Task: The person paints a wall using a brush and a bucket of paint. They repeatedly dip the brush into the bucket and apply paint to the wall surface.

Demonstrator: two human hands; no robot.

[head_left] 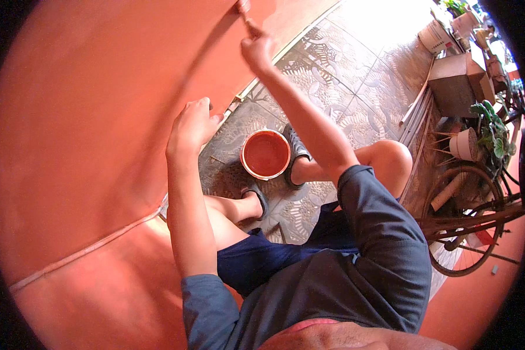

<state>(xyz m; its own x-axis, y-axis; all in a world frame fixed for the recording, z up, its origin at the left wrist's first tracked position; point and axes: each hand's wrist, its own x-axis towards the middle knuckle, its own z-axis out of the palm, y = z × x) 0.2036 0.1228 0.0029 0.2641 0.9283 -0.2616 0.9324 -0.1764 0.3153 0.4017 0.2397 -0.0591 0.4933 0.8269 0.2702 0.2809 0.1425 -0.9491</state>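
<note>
My right hand (258, 48), at the top of the view, grips the handle of a paintbrush (244, 8) whose head is against the orange-red wall (113, 87). My left hand (195, 122) is held near the wall's lower edge with its fingers curled; whether anything is inside them is hidden. Between my feet stands a round bucket of red-brown paint (266, 154) on the patterned floor tiles, its rim smeared with paint.
A bicycle (463, 218) stands at the right. Beyond it are a potted plant (463, 144), a cardboard box (453, 81), a white bucket (437, 37) and long thin rods (415, 118) along the floor. A pipe (87, 249) runs down the wall at lower left.
</note>
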